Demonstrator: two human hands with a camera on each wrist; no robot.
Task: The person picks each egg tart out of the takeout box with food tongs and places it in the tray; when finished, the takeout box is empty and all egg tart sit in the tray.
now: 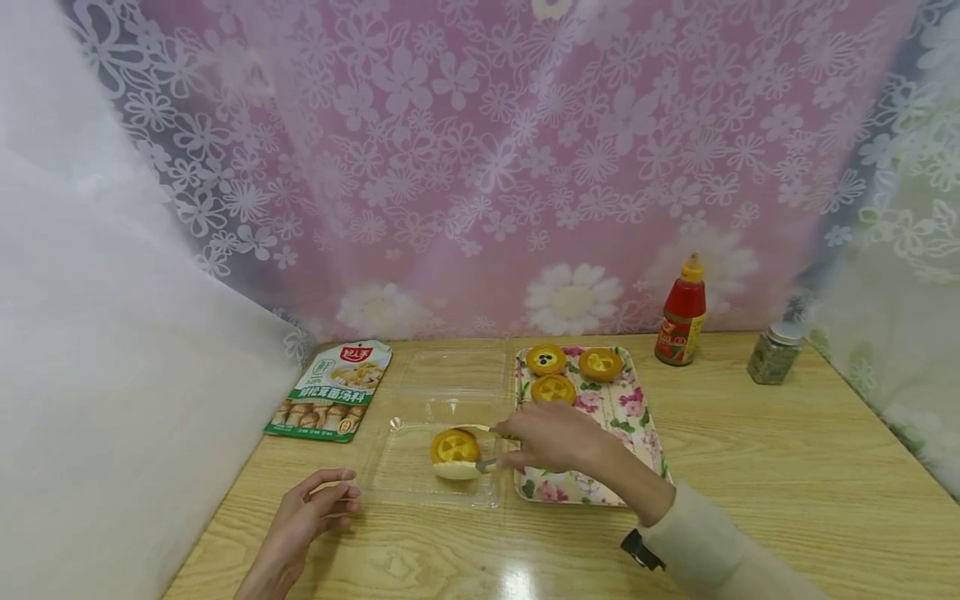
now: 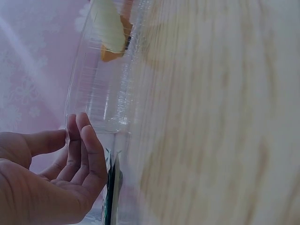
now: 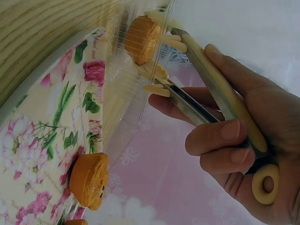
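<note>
My right hand [image 1: 558,437] grips a pair of tongs [image 3: 211,84] with cream tips and metal arms. The tong tips sit on either side of an egg tart [image 1: 455,447], inside a clear plastic container [image 1: 397,492]. Container and tart appear through the plastic wall in the right wrist view. At the container's near left corner, my left hand [image 1: 307,512] pinches the rim between thumb and fingertips, seen closely in the left wrist view. Right of the container lies a floral tray [image 1: 637,433] bearing several tarts, one a blueberry-topped tart [image 1: 546,360]. My right forearm covers part of the tray.
A green-and-white food pouch [image 1: 330,392] lies to the left of the container, whose clear lid [image 1: 450,371] is folded back. At the back right stand a red sauce bottle [image 1: 681,321] and a spice jar [image 1: 776,354]. A flowered curtain [image 1: 487,167] hangs behind the table.
</note>
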